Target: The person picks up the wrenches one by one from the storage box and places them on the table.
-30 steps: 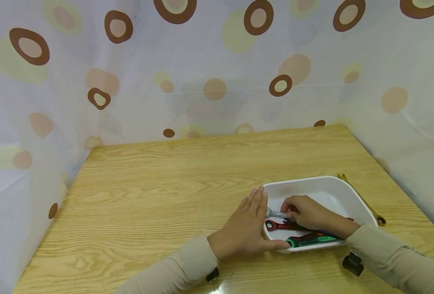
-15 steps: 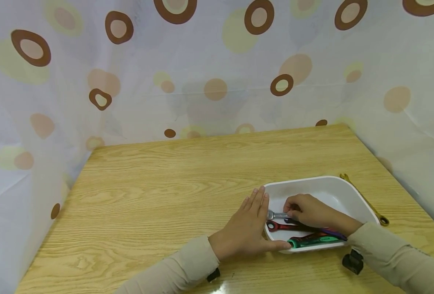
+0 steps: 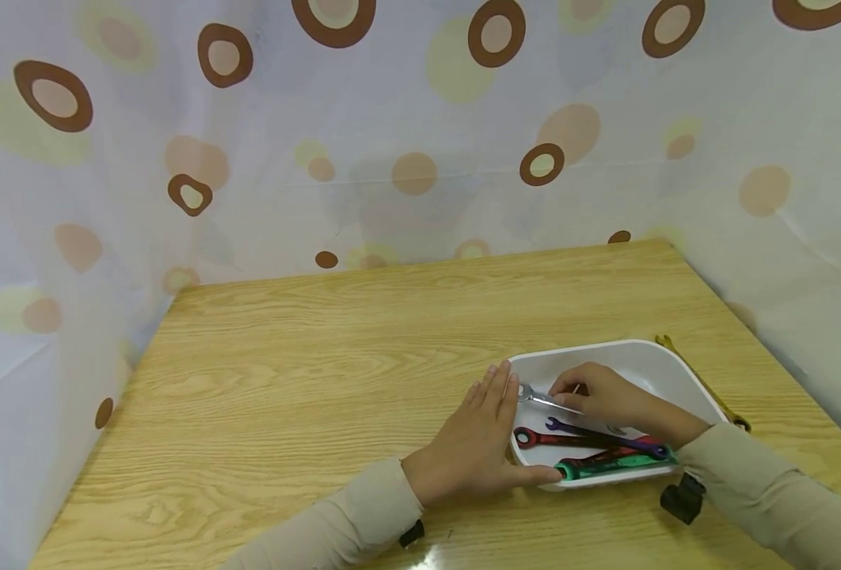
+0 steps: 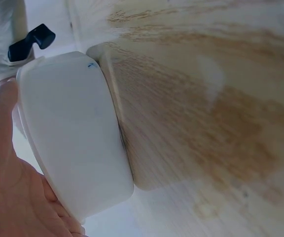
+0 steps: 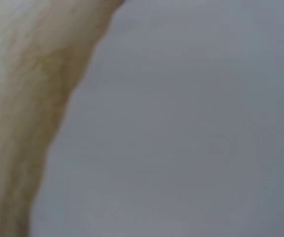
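In the head view, a white tray [image 3: 634,343] holds several wrenches. My left hand [image 3: 466,443] rests against the tray's left end with straight fingers, the thumb along the front rim. The left wrist view has that hand [image 4: 18,197] beside the tray's white outer wall [image 4: 78,133]. Inside the tray, my right hand [image 3: 606,400] pinches a silver wrench [image 3: 534,395] between thumb and fingers, its ring end pointing left. Below it lie a purple wrench [image 3: 591,434], a red wrench [image 3: 552,440] and a green wrench [image 3: 609,465], partly overlapping.
A gold wrench [image 3: 713,393] lies on the wooden table [image 3: 349,356] just outside the tray's right side. A patterned curtain [image 3: 420,119] hangs behind and along both sides. The right wrist view is mostly a blurred white surface [image 5: 181,128].
My right hand has risen slightly toward the back of the tray, tilting the silver wrench. The purple wrench shows more fully now. My left hand has stayed in place.
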`<state>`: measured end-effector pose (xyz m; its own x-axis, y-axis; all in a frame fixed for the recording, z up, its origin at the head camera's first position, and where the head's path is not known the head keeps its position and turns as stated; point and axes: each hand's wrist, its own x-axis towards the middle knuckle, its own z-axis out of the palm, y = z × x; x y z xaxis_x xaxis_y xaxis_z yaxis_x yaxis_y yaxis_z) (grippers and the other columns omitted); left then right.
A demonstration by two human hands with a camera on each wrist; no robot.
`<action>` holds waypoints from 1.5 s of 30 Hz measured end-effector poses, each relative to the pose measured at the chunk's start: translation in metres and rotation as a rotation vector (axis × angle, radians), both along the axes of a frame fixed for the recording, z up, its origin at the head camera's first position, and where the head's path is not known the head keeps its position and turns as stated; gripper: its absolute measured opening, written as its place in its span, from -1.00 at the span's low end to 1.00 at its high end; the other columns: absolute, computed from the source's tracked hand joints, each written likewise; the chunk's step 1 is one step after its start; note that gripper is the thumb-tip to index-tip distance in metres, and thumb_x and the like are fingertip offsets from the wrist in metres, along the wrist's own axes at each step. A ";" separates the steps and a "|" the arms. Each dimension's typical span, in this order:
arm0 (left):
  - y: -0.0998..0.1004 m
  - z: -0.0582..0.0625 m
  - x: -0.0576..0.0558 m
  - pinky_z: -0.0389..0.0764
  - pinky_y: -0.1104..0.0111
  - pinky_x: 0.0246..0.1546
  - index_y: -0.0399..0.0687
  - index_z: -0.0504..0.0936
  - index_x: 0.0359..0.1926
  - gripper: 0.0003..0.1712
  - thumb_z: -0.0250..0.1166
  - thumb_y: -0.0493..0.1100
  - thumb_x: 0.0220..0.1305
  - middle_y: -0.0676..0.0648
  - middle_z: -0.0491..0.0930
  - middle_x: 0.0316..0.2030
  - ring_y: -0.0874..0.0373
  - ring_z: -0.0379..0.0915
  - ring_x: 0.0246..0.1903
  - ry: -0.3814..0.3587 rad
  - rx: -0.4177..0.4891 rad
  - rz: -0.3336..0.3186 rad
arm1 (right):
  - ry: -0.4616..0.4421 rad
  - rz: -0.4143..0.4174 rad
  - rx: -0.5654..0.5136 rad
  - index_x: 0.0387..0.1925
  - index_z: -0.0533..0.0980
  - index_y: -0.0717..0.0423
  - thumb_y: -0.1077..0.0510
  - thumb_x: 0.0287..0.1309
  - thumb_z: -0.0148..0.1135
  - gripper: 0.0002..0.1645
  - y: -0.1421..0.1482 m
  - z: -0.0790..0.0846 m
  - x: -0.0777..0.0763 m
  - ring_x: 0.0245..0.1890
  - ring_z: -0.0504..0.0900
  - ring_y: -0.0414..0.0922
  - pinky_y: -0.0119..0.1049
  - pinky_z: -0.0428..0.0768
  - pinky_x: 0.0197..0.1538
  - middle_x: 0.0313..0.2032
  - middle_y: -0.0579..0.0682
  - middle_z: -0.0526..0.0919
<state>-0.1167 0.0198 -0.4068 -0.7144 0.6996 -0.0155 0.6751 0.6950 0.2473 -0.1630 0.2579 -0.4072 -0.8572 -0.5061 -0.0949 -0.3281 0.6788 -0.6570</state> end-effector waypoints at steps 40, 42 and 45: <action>-0.002 -0.002 -0.002 -0.14 0.17 0.43 -0.24 -0.31 0.49 0.35 -0.16 0.67 0.07 -0.20 -0.46 0.49 -0.02 -0.52 0.48 -0.007 0.005 0.003 | -0.058 -0.509 -0.071 0.13 0.33 0.49 0.01 0.45 -0.07 -0.43 0.134 0.072 -0.006 -0.39 0.56 -0.38 -0.34 0.58 -0.33 -0.37 -0.33 0.58; -0.001 -0.002 -0.002 -0.15 0.17 0.43 -0.24 -0.32 0.49 0.35 -0.15 0.67 0.07 -0.19 -0.46 0.49 -0.01 -0.53 0.47 -0.010 0.006 0.002 | -0.056 -0.530 -0.061 0.12 0.32 0.52 0.01 0.45 -0.08 -0.42 0.144 0.065 -0.007 -0.41 0.56 -0.36 -0.33 0.59 -0.34 -0.39 -0.30 0.58; -0.001 -0.002 -0.002 -0.16 0.18 0.44 -0.23 -0.32 0.49 0.35 -0.16 0.67 0.06 -0.18 -0.47 0.49 -0.01 -0.54 0.47 -0.014 0.001 0.000 | -0.071 -0.563 -0.049 0.11 0.31 0.53 -0.02 0.45 -0.10 -0.39 0.159 0.054 -0.009 -0.43 0.54 -0.31 -0.29 0.59 -0.36 -0.40 -0.25 0.58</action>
<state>-0.1184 0.0187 -0.4089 -0.7143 0.6994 -0.0247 0.6715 0.6949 0.2572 -0.1716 0.4166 -0.3533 -0.9885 0.0217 -0.1499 0.1216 0.7043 -0.6994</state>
